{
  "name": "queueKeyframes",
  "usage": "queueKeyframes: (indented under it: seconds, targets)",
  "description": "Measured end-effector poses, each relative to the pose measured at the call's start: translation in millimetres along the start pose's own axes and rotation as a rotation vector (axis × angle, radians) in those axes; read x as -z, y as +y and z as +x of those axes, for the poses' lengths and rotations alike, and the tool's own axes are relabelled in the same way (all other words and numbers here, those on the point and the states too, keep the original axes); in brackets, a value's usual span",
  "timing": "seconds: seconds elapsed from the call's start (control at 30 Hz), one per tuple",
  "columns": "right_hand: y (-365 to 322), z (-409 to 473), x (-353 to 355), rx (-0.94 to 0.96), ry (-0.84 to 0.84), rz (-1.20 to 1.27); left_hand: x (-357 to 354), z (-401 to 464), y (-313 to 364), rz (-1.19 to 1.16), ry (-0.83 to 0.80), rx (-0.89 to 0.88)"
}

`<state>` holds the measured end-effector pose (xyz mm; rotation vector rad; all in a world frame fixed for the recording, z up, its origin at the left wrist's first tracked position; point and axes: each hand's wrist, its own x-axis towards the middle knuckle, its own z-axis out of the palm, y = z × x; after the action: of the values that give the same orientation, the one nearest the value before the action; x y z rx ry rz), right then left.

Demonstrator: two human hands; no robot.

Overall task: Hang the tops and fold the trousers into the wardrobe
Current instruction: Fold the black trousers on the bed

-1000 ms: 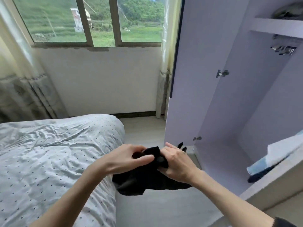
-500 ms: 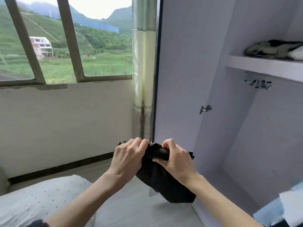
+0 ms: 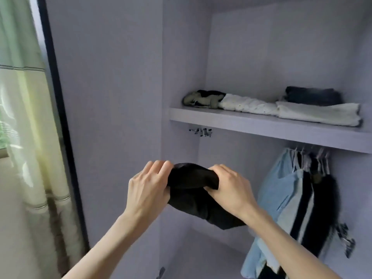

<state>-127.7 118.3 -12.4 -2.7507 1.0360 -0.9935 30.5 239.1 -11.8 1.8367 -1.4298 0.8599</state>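
The folded black fabric garment (image 3: 198,190), most likely a pair of trousers, sits bunched between our two hands in front of the open pale lilac wardrobe (image 3: 124,97), held in the air below the level of the upper wardrobe shelf (image 3: 261,125). Our left hand (image 3: 148,190) grips its left end with fingers curled over the top edge, and our right hand (image 3: 229,188) clamps the right end the same way; a loose flap of the cloth hangs down beneath our right wrist.

On the shelf lie other folded pieces: an olive and black bundle (image 3: 203,98) at the left, a white knitted piece (image 3: 247,105) beside it, a cream folded piece (image 3: 320,114) further right, and a dark blue denim stack (image 3: 312,95) behind. Below the shelf, light blue and black tops (image 3: 298,200) hang on hangers at the right.

We judge the next step to be lifting the bundle onto the shelf. The risk is that the fold comes undone: the hanging flap could catch on the shelf's front edge as we raise it, or slide open once we let go. Pushing it in carelessly could also shove the olive bundle or the knitted piece out of their places, since the free shelf space near them looks narrow.
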Motion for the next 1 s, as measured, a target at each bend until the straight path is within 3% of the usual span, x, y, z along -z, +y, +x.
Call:
queueKeyframes:
  seconds: [0.2, 0.5, 0.8, 1.0]
  targets:
    - [51.9, 77.1, 77.6, 0.006, 0.287, -0.182, -35.8, 121.8, 39.4, -0.099, 0.218, -0.190]
    - [128.3, 219.2, 160.1, 0.112, 0.645, -0.408, -97.6, 303.4, 81.5, -0.042, 0.564, -0.409]
    - [223.7, 331.2, 153.4, 0.284, 0.862, -0.866, -231.3, 434.1, 88.3, 0.118, 0.749, -0.683]
    - [270.8, 430.0, 141.6, 0.259, 0.952, -1.104, -310.4, 532.4, 91.0, 0.113, 0.868, -0.645]
